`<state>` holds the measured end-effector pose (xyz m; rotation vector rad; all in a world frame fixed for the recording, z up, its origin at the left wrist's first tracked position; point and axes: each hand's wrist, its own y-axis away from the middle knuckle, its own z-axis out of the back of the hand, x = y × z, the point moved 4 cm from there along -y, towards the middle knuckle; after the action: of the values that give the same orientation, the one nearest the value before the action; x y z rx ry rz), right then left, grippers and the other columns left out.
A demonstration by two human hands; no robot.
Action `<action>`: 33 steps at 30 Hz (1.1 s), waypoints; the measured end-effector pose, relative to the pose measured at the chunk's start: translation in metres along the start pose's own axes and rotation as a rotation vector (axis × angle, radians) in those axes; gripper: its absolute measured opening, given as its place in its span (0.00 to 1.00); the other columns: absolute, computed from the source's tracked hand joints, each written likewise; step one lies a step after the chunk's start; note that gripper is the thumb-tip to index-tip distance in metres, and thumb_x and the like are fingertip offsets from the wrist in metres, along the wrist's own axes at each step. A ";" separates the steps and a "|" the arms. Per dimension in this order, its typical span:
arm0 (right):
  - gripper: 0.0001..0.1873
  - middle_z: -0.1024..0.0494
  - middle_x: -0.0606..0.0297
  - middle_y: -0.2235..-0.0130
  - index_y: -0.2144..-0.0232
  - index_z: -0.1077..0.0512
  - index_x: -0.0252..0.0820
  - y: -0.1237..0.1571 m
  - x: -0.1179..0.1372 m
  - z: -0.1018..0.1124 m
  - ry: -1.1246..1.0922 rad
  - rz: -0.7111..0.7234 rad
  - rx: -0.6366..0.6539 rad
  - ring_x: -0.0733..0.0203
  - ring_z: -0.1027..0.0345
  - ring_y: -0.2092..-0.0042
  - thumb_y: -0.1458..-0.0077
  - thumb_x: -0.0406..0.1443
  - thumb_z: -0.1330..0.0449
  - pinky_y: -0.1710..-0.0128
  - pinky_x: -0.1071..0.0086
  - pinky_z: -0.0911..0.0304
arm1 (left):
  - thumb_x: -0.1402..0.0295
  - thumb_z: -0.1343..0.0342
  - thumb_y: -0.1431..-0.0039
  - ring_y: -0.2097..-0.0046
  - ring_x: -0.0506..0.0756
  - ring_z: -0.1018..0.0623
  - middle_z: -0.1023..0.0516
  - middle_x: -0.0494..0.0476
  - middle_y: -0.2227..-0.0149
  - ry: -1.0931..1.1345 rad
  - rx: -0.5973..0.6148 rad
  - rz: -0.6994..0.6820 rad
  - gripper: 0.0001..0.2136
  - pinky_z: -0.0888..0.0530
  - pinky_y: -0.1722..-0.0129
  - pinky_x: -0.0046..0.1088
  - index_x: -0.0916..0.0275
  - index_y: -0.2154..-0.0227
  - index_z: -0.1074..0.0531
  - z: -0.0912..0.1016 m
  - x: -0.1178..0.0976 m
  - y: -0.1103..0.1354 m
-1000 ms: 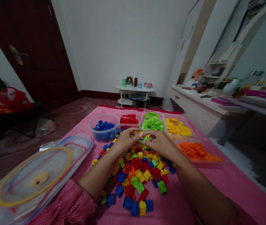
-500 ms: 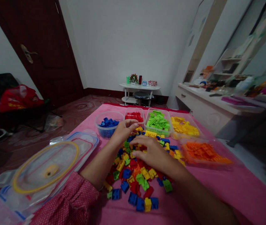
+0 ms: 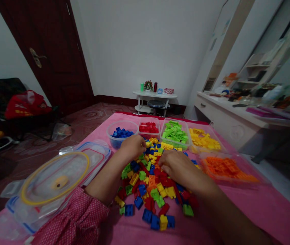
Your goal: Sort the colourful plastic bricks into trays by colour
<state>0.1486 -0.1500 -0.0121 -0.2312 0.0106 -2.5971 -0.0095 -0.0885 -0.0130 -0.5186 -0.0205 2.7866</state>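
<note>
A heap of building blocks (image 3: 152, 182) in red, blue, yellow, green and orange lies on the pink cloth between my arms. My left hand (image 3: 134, 147) is closed at the far left side of the heap, near the round tub of blue blocks (image 3: 121, 133). Its fingertips curl down beside yellow blocks, and anything in them is hidden. On the heap's right side, my right hand (image 3: 177, 167) reaches down with its fingers curled together over red blocks (image 3: 162, 176). What it pinches, if anything, cannot be made out.
Clear boxes of red blocks (image 3: 149, 127), green blocks (image 3: 175, 132), yellow blocks (image 3: 204, 139) and orange blocks (image 3: 223, 166) stand behind and right of the heap. Stacked clear lids (image 3: 58, 180) lie at the left. A white desk (image 3: 226, 112) stands beyond, on the right.
Both hands have gone from loosely spread fingers to curled ones. My right hand has moved right and down onto the heap; my left hand has lowered at its far left side. The view has shifted slightly.
</note>
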 end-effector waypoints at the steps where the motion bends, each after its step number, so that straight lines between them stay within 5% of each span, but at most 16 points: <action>1: 0.12 0.24 0.62 0.65 0.70 0.23 0.43 0.000 -0.001 0.002 0.001 -0.014 -0.029 0.60 0.32 0.60 0.52 0.28 0.46 0.60 0.70 0.43 | 0.68 0.43 0.54 0.64 0.56 0.24 0.21 0.58 0.66 -0.052 0.029 0.014 0.09 0.33 0.68 0.27 0.59 0.68 0.21 0.001 -0.001 0.002; 4: 0.14 0.23 0.62 0.63 0.67 0.24 0.44 0.003 0.003 0.008 -0.027 -0.002 -0.106 0.60 0.32 0.58 0.51 0.28 0.47 0.59 0.70 0.44 | 0.65 0.39 0.57 0.65 0.57 0.24 0.21 0.59 0.66 -0.129 0.107 0.015 0.12 0.34 0.69 0.27 0.59 0.67 0.21 -0.002 -0.003 0.005; 8: 0.12 0.23 0.67 0.64 0.66 0.24 0.48 0.007 0.011 0.009 -0.081 0.024 -0.029 0.60 0.31 0.61 0.52 0.31 0.44 0.62 0.71 0.43 | 0.65 0.39 0.58 0.66 0.56 0.24 0.21 0.58 0.68 -0.117 0.160 -0.005 0.11 0.36 0.71 0.26 0.59 0.69 0.21 -0.010 -0.002 0.003; 15: 0.19 0.25 0.59 0.54 0.55 0.27 0.43 0.000 -0.006 0.006 -0.012 -0.057 -0.164 0.57 0.35 0.50 0.48 0.29 0.48 0.52 0.68 0.43 | 0.71 0.44 0.55 0.70 0.51 0.26 0.22 0.55 0.72 0.123 0.050 -0.053 0.10 0.36 0.72 0.23 0.62 0.67 0.22 -0.012 0.002 -0.006; 23: 0.15 0.22 0.61 0.62 0.62 0.25 0.46 0.009 -0.009 0.013 0.101 -0.194 0.032 0.52 0.30 0.60 0.53 0.44 0.40 0.65 0.66 0.42 | 0.69 0.45 0.54 0.71 0.50 0.27 0.23 0.54 0.73 0.451 0.121 -0.142 0.10 0.34 0.73 0.21 0.67 0.70 0.23 -0.019 -0.004 -0.010; 27: 0.15 0.22 0.58 0.62 0.61 0.27 0.43 0.012 -0.005 0.009 0.121 -0.172 0.126 0.53 0.30 0.59 0.55 0.36 0.39 0.67 0.68 0.45 | 0.69 0.46 0.54 0.74 0.49 0.28 0.24 0.54 0.75 0.550 0.095 -0.122 0.09 0.34 0.74 0.21 0.69 0.71 0.24 -0.023 -0.006 -0.012; 33: 0.19 0.22 0.63 0.66 0.57 0.28 0.47 0.008 -0.016 0.022 0.104 -0.220 -0.060 0.59 0.30 0.64 0.52 0.29 0.47 0.71 0.70 0.50 | 0.66 0.46 0.53 0.72 0.50 0.27 0.23 0.54 0.74 0.626 0.047 -0.151 0.10 0.33 0.73 0.23 0.68 0.71 0.25 -0.031 -0.005 -0.016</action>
<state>0.1696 -0.1483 0.0070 -0.1249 0.1058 -2.8282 0.0108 -0.0763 -0.0391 -1.2877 0.1356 2.3590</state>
